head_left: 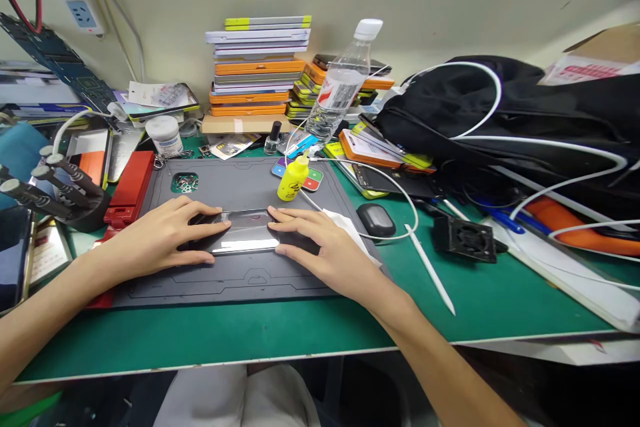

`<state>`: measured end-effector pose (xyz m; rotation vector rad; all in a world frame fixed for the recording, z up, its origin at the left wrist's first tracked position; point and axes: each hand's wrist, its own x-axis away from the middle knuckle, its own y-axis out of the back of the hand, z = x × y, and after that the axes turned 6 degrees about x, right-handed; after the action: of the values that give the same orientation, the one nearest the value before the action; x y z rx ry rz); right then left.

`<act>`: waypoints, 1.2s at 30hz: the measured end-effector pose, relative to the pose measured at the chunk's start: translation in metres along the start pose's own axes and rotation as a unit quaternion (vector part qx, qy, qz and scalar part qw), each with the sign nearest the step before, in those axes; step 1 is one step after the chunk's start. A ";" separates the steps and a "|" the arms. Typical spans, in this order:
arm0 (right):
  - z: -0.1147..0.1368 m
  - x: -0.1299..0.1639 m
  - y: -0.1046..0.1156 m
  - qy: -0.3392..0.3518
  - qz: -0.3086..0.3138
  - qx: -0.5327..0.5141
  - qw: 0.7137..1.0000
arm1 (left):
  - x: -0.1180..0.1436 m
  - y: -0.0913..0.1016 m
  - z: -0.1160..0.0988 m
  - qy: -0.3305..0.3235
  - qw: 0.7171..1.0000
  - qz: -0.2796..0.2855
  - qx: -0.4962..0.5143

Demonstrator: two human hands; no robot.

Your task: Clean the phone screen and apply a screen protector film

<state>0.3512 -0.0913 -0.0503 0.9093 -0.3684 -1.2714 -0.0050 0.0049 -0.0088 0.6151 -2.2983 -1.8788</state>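
Observation:
A dark, glossy phone (247,229) lies lengthwise across the grey work mat (225,283), its screen reflecting a bright strip. My left hand (165,233) grips its left end, thumb at the near edge and fingers on the far edge and top. At the right end my right hand (320,240) holds it the same way, fingers over the far side and thumb at the near edge. My palms hide both ends of the phone. Just behind it stands a yellow bottle (293,179), close to my right fingertips.
A red tool (131,188) and a screwdriver holder (83,203) are at the left. Behind stand stacked boxes (257,70) and a tilted water bottle (343,83). On the right lie a white stylus (431,270), a black earbud case (376,220), a small fan (465,239) and looping white cables.

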 end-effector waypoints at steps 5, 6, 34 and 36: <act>-0.001 0.000 -0.001 -0.003 -0.003 -0.006 1.000 | 0.000 -0.001 0.000 -0.010 1.000 -0.005 -0.006; -0.001 0.001 -0.001 -0.004 -0.003 -0.006 1.000 | 0.000 -0.001 0.000 -0.012 1.000 -0.004 -0.007; -0.006 0.002 -0.004 0.004 -0.005 0.009 1.000 | 0.002 -0.003 -0.007 -0.027 0.999 -0.007 -0.033; -0.006 0.003 -0.004 0.002 -0.005 0.009 1.000 | 0.002 -0.003 -0.008 -0.025 0.999 -0.009 -0.042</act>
<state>0.3537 -0.0915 -0.0577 0.9298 -0.3741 -1.2773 -0.0031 -0.0037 -0.0096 0.5869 -2.2376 -2.0100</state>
